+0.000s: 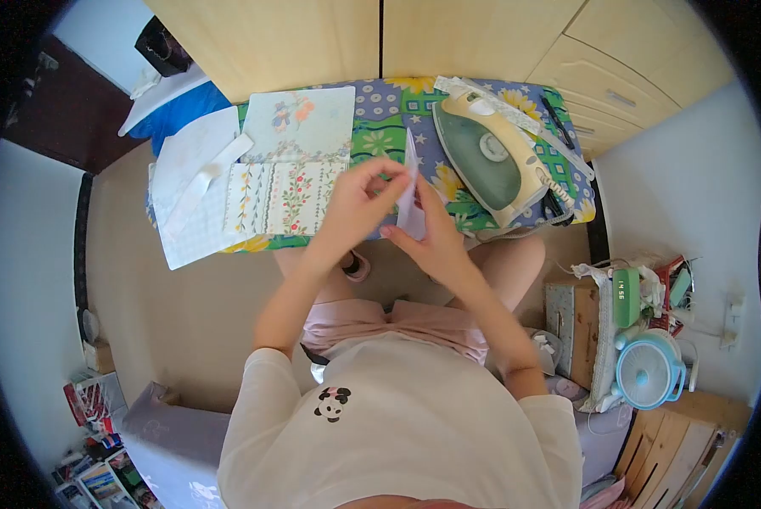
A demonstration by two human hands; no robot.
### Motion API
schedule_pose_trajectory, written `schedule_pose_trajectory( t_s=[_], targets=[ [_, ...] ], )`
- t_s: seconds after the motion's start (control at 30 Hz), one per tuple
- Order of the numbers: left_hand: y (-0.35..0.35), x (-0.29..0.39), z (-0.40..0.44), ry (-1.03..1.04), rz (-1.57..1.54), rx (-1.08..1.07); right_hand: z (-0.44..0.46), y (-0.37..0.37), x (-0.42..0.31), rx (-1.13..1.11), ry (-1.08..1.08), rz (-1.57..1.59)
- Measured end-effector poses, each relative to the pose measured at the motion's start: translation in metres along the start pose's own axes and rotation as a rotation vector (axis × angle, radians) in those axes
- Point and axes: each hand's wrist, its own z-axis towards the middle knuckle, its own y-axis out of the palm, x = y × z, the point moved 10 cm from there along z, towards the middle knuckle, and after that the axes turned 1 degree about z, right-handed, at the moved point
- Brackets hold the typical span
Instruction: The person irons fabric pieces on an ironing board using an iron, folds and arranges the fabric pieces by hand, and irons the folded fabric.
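My left hand (363, 202) and my right hand (438, 231) meet above the front edge of a flower-patterned cloth (379, 140). Between them stands a thin, folded white piece (412, 219), seen nearly edge-on; whether it is paper or fabric I cannot tell. Left fingers pinch its near face, while the right thumb and fingers close around its other side. Beside my left hand lie a floral-striped fabric piece (291, 197) and a pale print with small figures (300, 119). A cream and green clothes iron (486, 157) rests to the right of my hands.
White sheets with a pale ribbon-like strip (215, 174) lie at the table's left. Behind the iron are a long ruler (516, 114) and a dark pen-like tool (556, 117). The iron's cord (554, 188) trails off its right side. A blue fan (649, 373) stands lower right.
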Motion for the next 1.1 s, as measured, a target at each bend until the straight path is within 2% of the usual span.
schedule_pose_trajectory(
  t_s=[0.07, 0.1, 0.13, 0.17, 0.2, 0.23, 0.27, 0.33, 0.37, 0.43, 0.57, 0.77, 0.83, 0.9, 1.07, 1.1],
  targets=[
    [0.007, 0.003, -0.017, 0.021, 0.001, -0.037, -0.012, 0.007, 0.024, 0.111, 0.126, 0.244],
    [0.004, 0.022, -0.027, 0.232, 0.139, 0.011, -0.012, 0.006, 0.022, 0.107, 0.127, 0.249],
    [0.003, 0.042, -0.039, 0.445, 0.279, 0.057, -0.015, 0.005, 0.034, 0.115, 0.295, 0.332],
    [-0.003, 0.04, -0.046, 0.444, 0.28, 0.059, -0.021, 0.005, 0.048, 0.123, 0.465, 0.414],
    [-0.015, 0.045, -0.058, 0.534, 0.43, 0.091, -0.023, 0.002, 0.049, 0.122, 0.467, 0.415],
    [-0.023, 0.05, -0.071, 0.622, 0.58, 0.121, -0.028, -0.004, 0.056, 0.218, 0.512, 0.637],
    [-0.031, 0.047, -0.079, 0.618, 0.582, 0.119, -0.035, -0.008, 0.064, 0.317, 0.557, 0.86],
    [-0.032, 0.028, -0.084, 0.511, 1.052, 0.056, -0.04, -0.021, 0.063, 0.336, 0.587, 0.931],
    [-0.037, 0.021, -0.085, 0.506, 1.053, 0.05, -0.043, -0.026, 0.062, 0.351, 0.612, 1.0],
    [-0.045, -0.007, -0.085, 0.421, 1.276, 0.061, -0.049, -0.032, 0.062, 0.369, 0.624, 1.025],
    [-0.055, -0.031, -0.082, 0.471, 1.282, 0.058, -0.06, -0.04, 0.053, 0.38, 0.623, 0.99],
    [-0.048, -0.023, -0.09, 0.604, 1.296, 0.143, -0.078, -0.05, 0.051, 0.376, 0.679, 0.855],
    [-0.049, -0.016, -0.092, 0.697, 1.269, 0.175, -0.084, -0.051, 0.057, 0.444, 0.7, 0.848],
    [-0.05, -0.015, -0.086, 0.687, 1.27, 0.175, -0.084, -0.048, 0.055, 0.437, 0.683, 0.847],
    [0.025, -0.021, -0.073, 0.633, 1.231, 0.15, -0.103, -0.08, 0.062, 0.436, 0.653, 0.784],
    [0.028, -0.019, -0.071, 0.598, 1.101, 0.131, -0.104, -0.084, 0.062, 0.435, 0.649, 0.762]
  ],
)
